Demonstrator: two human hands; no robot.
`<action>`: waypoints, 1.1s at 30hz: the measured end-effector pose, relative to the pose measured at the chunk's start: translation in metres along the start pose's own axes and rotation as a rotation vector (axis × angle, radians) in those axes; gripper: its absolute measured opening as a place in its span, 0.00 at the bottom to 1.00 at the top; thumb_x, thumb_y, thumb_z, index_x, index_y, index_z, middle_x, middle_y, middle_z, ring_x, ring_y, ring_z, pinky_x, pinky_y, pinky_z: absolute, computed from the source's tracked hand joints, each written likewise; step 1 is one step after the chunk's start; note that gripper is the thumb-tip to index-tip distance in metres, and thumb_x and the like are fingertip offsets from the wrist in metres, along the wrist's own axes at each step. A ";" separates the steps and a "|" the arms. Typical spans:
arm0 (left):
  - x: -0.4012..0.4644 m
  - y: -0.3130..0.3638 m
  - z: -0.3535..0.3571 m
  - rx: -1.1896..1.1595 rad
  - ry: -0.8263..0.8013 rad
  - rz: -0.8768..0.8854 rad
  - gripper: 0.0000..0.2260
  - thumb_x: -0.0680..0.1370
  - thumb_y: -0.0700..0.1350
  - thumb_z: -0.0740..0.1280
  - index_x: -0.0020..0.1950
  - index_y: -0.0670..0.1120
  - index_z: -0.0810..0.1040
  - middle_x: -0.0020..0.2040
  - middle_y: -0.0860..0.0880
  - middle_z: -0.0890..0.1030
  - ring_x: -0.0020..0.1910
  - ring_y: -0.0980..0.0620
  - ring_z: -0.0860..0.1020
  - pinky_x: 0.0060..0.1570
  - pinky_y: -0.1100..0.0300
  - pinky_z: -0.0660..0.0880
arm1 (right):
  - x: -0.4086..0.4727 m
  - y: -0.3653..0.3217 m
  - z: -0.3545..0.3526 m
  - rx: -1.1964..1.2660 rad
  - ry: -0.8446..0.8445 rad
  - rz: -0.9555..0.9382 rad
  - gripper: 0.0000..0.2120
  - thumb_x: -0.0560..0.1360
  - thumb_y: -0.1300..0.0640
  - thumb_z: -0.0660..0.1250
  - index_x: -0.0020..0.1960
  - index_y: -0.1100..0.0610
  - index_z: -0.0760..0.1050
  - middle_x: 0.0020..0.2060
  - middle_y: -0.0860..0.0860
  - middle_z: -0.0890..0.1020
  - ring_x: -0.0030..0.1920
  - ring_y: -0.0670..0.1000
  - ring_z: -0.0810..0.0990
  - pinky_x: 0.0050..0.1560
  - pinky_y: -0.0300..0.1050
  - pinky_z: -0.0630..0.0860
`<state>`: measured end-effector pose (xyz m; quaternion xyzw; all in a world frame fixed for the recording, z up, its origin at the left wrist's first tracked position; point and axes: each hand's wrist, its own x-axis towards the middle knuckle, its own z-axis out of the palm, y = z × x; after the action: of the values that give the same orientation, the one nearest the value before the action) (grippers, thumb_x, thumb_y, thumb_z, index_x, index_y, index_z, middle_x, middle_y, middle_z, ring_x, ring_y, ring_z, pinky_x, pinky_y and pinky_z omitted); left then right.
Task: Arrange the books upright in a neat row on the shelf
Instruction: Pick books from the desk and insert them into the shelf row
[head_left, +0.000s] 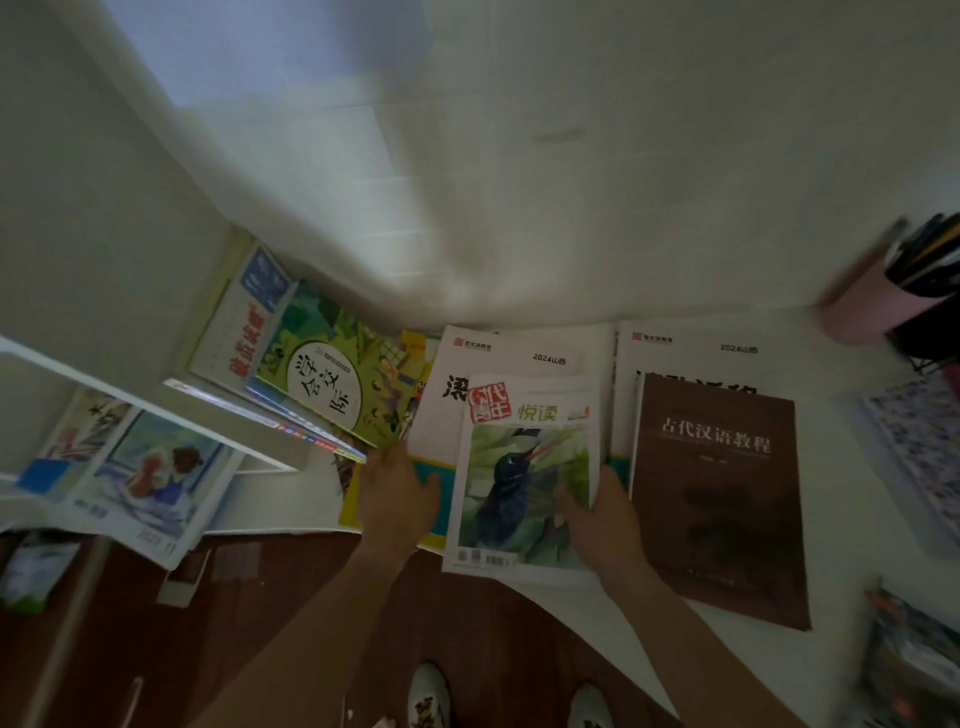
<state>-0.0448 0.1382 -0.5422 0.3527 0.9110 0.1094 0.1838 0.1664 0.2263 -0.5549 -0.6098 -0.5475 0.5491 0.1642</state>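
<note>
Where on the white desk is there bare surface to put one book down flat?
Bare white desk shows right of the brown book, before the patterned sheet, and a narrower strip behind it toward the pink cup. The middle is crowded: the bird magazine, held by the right hand, overlaps white workbooks.

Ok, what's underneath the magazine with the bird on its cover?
The bird magazine lies on a white 2024 workbook, whose top and teal lower edge show. The rest of that cover is hidden.
</note>
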 end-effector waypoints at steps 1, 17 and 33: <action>0.002 0.000 0.002 -0.065 0.016 -0.008 0.18 0.77 0.48 0.72 0.62 0.38 0.77 0.57 0.38 0.78 0.61 0.37 0.75 0.58 0.47 0.72 | 0.000 0.001 0.000 -0.015 0.018 -0.016 0.12 0.79 0.59 0.70 0.61 0.57 0.72 0.50 0.51 0.80 0.49 0.52 0.80 0.40 0.38 0.74; -0.042 0.025 0.002 -1.153 -0.246 -0.008 0.22 0.78 0.42 0.73 0.69 0.60 0.75 0.55 0.53 0.85 0.52 0.53 0.84 0.44 0.59 0.82 | 0.002 0.007 -0.097 -0.367 0.572 -0.159 0.26 0.79 0.37 0.62 0.61 0.58 0.78 0.55 0.58 0.81 0.57 0.60 0.77 0.60 0.61 0.75; -0.064 0.146 0.046 -1.345 -0.515 -0.200 0.26 0.79 0.41 0.72 0.73 0.61 0.71 0.61 0.52 0.83 0.50 0.56 0.86 0.42 0.53 0.84 | 0.007 0.040 -0.203 -0.213 0.183 0.182 0.20 0.77 0.52 0.74 0.52 0.60 0.63 0.39 0.51 0.74 0.39 0.53 0.75 0.33 0.46 0.65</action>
<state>0.1056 0.2042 -0.5197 0.0928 0.6025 0.5420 0.5785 0.3572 0.3003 -0.5209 -0.7181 -0.5279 0.4429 0.0975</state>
